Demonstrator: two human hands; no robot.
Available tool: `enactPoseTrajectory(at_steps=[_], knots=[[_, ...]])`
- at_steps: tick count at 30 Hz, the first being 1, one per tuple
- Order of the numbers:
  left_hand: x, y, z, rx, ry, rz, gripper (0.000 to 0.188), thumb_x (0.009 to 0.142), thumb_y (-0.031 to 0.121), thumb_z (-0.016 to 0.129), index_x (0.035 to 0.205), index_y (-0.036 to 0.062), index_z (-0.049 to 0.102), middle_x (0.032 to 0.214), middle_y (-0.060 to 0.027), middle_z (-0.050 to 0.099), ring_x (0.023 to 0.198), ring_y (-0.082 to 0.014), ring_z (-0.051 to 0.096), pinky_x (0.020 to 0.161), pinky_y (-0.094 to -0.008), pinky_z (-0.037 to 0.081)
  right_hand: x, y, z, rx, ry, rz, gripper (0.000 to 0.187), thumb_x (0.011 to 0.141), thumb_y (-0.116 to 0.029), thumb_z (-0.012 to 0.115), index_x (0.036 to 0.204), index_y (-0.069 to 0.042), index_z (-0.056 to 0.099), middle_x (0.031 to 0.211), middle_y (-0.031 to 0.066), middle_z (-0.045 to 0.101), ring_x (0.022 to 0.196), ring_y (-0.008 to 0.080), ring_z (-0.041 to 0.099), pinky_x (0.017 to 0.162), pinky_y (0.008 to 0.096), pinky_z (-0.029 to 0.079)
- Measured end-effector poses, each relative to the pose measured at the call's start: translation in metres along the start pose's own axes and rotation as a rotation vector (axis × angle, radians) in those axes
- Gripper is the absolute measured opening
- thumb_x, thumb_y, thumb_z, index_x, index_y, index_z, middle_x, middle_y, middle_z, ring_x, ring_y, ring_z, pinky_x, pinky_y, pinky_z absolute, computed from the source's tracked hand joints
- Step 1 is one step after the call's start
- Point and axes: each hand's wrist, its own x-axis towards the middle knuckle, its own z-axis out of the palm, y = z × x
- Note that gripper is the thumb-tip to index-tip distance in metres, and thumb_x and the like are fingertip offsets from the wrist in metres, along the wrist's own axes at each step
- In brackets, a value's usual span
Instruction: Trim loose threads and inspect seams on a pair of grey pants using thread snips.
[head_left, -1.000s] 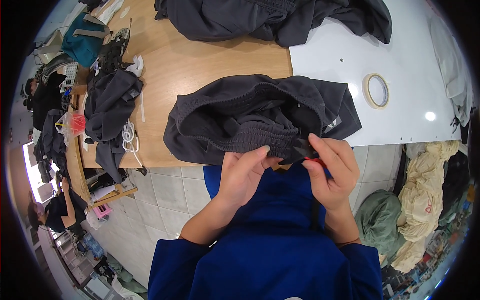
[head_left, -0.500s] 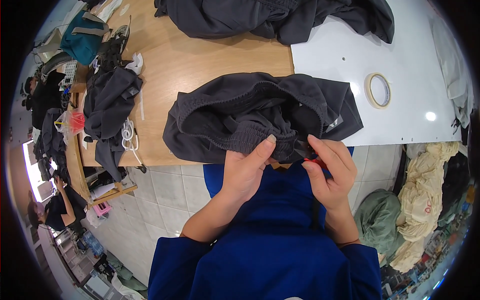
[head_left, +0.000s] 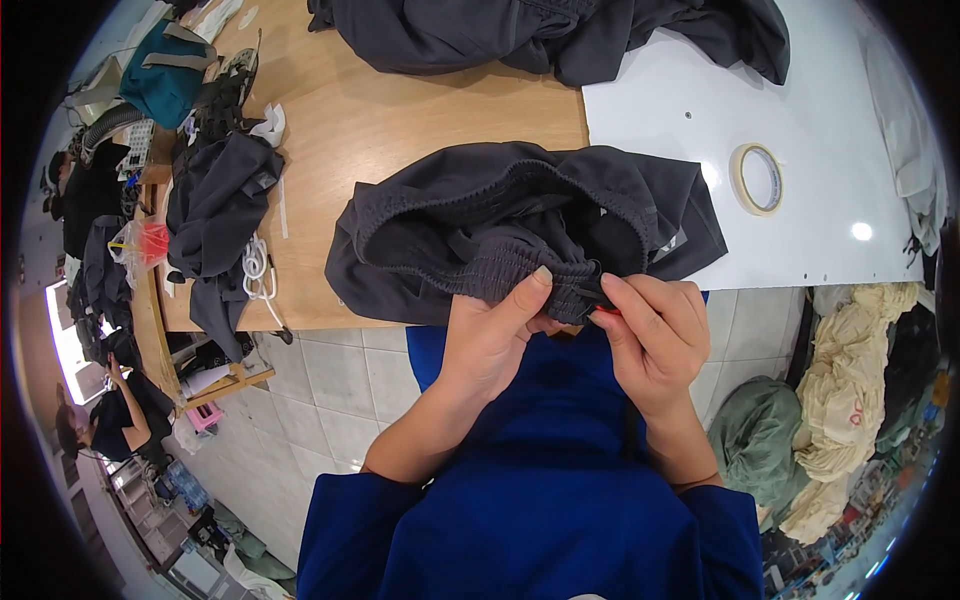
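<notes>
A dark grey garment with a gathered elastic waistband lies bunched at the table's near edge, its opening facing up. My left hand is closed on the near part of the waistband, thumb on top and the other fingers mostly hidden underneath. Between the thumb and fingers of my right hand is a small red-handled tool that looks like thread snips. Its dark tip is against the waistband's edge, just right of my left thumb. Most of the tool is hidden by my fingers.
More dark garments lie along the far side, another dark pile at the left by a white cord. A tape roll rests on the white board. Cloth bundles stand right; a person is far left.
My right hand has moved slightly left with the red-handled snips, bringing their tip onto the waistband's edge. My left hand keeps its hold on the waistband.
</notes>
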Motion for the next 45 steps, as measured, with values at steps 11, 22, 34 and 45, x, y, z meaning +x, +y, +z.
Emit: enactPoseTrajectory(at_steps=[11, 22, 34, 45], knots=[[0.002, -0.001, -0.007, -0.022, -0.111, 0.017, 0.022, 0.093, 0.014, 0.051, 0.110, 0.0002, 0.050, 0.099, -0.0114, 0.062, 0.086, -0.0183, 0.064, 0.070, -0.0305, 0.057, 0.000, -0.001, 0.002, 0.011, 0.014, -0.017, 0.032, 0.060, -0.011, 0.077, 0.091, -0.008, 0.071, 0.080, 0.0018, 0.063, 0.064, 0.0159, 0.051, 0.057, 0.0248, 0.039], [0.001, 0.002, 0.004, 0.013, -0.002, -0.017, 0.014, 0.090, 0.017, 0.059, 0.094, 0.0041, 0.055, 0.080, -0.0053, 0.062, 0.066, -0.0122, 0.060, 0.057, -0.0225, 0.046, 0.000, -0.001, -0.001, 0.003, 0.012, -0.009, 0.032, 0.059, -0.012, 0.077, 0.091, -0.008, 0.071, 0.079, 0.0020, 0.062, 0.063, 0.0161, 0.051, 0.056, 0.0247, 0.040], [0.000, 0.006, 0.007, 0.005, -0.008, -0.032, 0.015, 0.090, 0.018, 0.058, 0.094, 0.0036, 0.055, 0.080, -0.0063, 0.062, 0.066, -0.0138, 0.061, 0.058, -0.0247, 0.050, -0.001, -0.001, -0.003, 0.005, 0.012, -0.010, 0.034, 0.058, -0.012, 0.078, 0.092, -0.008, 0.071, 0.079, 0.0020, 0.063, 0.064, 0.0161, 0.051, 0.056, 0.0247, 0.040], [0.000, 0.005, 0.007, 0.010, -0.002, -0.045, 0.015, 0.089, 0.017, 0.059, 0.093, 0.0038, 0.056, 0.081, -0.0058, 0.062, 0.067, -0.0135, 0.061, 0.059, -0.0259, 0.052, -0.003, -0.002, -0.002, 0.006, 0.021, -0.009, 0.032, 0.059, -0.012, 0.078, 0.090, -0.008, 0.071, 0.079, 0.0016, 0.063, 0.064, 0.0158, 0.051, 0.056, 0.0242, 0.040]])
